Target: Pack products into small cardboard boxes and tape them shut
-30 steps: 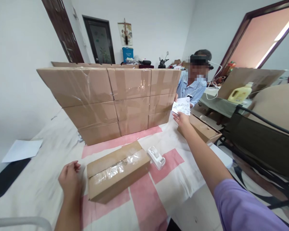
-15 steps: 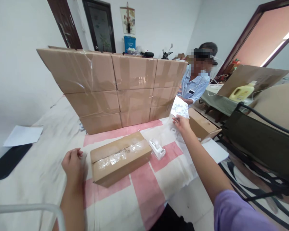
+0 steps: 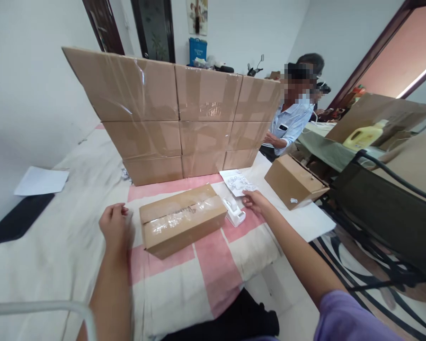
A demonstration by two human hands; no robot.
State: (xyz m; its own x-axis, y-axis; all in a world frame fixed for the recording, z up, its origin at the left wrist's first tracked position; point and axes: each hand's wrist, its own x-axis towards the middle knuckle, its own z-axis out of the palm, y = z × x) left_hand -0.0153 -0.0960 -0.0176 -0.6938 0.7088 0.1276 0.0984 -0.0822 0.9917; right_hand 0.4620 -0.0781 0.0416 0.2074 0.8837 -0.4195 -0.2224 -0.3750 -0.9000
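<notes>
Our right hand (image 3: 254, 201) reaches forward; fingers pinching the sheet (image 3: 235, 181)
It is just beyond the dispenser (image 3: 236, 216), markings unreadable to us; our left hand (image 3: 114, 220) curls beside the box (image 3: 184, 219); its fingers' spread we cannot tell

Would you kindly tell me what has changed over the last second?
The right hand has drawn the printed sheet back from beside the co-worker's hand toward the tape dispenser, its fingers still gripping the sheet's edge. The view has also shifted. The left hand stays beside the taped box; that box, the dispenser and the box stack keep their arrangement.
</notes>
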